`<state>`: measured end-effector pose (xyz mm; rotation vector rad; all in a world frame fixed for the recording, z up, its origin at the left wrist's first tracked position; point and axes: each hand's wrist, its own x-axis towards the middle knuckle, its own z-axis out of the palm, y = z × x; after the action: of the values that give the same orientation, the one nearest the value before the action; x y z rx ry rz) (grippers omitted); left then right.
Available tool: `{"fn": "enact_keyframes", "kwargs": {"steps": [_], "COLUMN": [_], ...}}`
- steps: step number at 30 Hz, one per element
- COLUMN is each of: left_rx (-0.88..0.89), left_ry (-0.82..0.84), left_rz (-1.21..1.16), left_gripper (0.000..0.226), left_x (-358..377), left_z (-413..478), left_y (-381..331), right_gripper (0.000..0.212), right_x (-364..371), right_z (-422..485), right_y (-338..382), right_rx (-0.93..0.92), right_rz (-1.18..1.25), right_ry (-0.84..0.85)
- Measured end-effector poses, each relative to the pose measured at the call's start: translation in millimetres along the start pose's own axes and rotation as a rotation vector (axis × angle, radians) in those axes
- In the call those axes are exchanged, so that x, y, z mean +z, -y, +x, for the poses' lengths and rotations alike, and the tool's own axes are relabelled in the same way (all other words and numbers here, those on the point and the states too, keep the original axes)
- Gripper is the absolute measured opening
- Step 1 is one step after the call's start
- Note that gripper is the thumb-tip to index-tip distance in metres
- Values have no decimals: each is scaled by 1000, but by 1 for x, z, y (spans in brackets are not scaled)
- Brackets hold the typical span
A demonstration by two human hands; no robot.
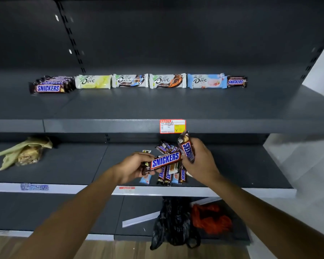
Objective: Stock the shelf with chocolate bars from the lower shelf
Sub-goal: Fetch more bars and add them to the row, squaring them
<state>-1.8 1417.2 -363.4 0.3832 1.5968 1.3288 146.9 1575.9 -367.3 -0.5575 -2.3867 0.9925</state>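
Both hands are over the pile of bars on the lower shelf, just below the middle of the view. The left hand grips one Snickers by its left end, lying level with the label up. The right hand has its fingers curled round a second Snickers, held upright with its top near the price tag.

One bar per hand looks to me like a way to carry two up in a single trip. The level one is already turned the way the shelved bars face.

On the upper shelf, toward twelve o'clock, four Dove bars run in a row, labels forward. A Snickers stack sits at ten o'clock and a lone Snickers at one o'clock, just beside the last Dove.

I'd judge the held bars belong on the stack or by the lone one, so that each brand sits together. Plenty of bars lie in the pile, so the job looks only partway done.
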Motion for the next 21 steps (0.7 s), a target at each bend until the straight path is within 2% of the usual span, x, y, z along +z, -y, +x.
{"fn": "enact_keyframes", "kwargs": {"steps": [6, 11, 21], "left_rx": [38, 86, 181], "left_ry": [87, 133, 73], "left_rz": [-9, 37, 49], "left_gripper": [26, 26, 27], "left_x": [-4, -8, -14], "left_z": [-25, -40, -24], "left_y": [-32, -63, -124], "right_gripper": [32, 33, 31], "right_x": [-25, -41, -69], "right_z": [10, 22, 88], "right_y": [36, 59, 71], "right_rx": [29, -15, -49], "right_rz": [134, 149, 203], "right_ry": [15, 45, 69]}}
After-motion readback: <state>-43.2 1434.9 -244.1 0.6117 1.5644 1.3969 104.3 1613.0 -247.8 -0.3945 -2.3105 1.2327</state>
